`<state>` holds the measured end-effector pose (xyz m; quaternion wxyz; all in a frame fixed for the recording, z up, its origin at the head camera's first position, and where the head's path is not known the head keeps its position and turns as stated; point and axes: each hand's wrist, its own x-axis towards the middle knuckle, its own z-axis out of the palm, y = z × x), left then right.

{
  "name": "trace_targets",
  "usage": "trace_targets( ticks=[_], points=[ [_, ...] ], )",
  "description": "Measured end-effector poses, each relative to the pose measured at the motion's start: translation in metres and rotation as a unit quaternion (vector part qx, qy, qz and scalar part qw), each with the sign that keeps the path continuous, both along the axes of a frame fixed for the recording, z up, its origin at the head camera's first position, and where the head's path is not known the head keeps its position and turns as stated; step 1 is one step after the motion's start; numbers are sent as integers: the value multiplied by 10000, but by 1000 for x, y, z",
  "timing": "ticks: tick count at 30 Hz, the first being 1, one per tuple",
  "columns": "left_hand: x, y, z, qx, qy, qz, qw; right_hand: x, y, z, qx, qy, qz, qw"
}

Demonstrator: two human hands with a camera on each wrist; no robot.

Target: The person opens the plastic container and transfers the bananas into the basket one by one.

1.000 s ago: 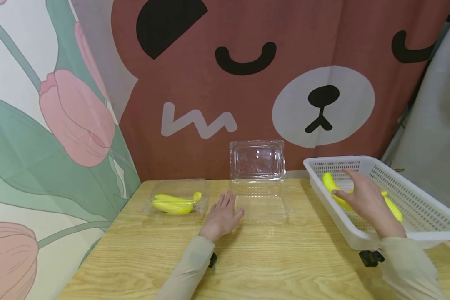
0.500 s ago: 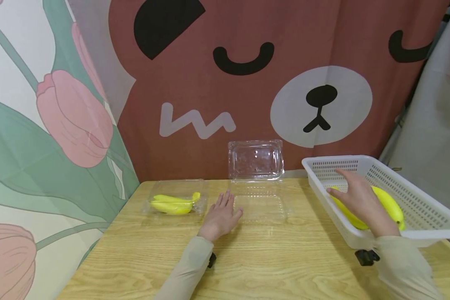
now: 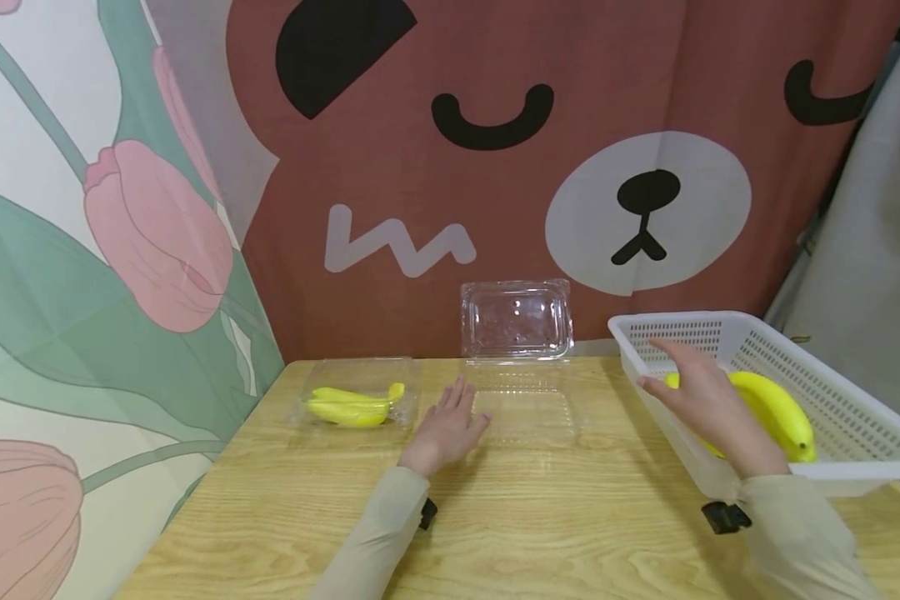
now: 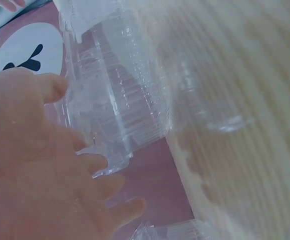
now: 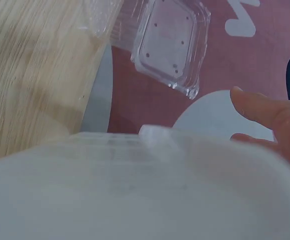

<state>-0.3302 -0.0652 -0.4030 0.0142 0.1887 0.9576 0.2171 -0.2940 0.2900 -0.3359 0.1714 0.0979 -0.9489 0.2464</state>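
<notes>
Ideally, curved yellow bananas (image 3: 778, 406) should clear the white perforated plastic basket (image 3: 858, 472). I cannot tell whether the right hand (image 3: 708, 408), three o'clock from the spread left hand (image 3: 442, 429), grips them.

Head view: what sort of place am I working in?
Probably a makeshift indoor work spot: a wooden table backed by a bear curtain, with a tulip curtain along its left side.

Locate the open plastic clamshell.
Head view, centre: the open plastic clamshell lies on the table, right of the left hand and left of the white basket.
</notes>
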Motion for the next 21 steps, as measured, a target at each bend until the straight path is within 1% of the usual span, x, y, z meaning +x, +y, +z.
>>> trace_targets(
  ticks=[5,9,14,17,21],
  points=[
    [0,-7,8,107,26,-79,9999,3,-16,4,-45,256,340,9991],
    [1,-14,16,225,106,-162,9996,3,-37,9,-16,252,479,9985],
    [3,-25,24,761,260,-305,9963,1,-64,10,-95,277,810,9963],
    [1,-34,29,990,504,-289,9934,-3,-82,6,-135,315,977,9946],
    [0,-47,35,1085,895,-195,9899,-9,-107,-1,-250,162,1106,9934]
  ],
)
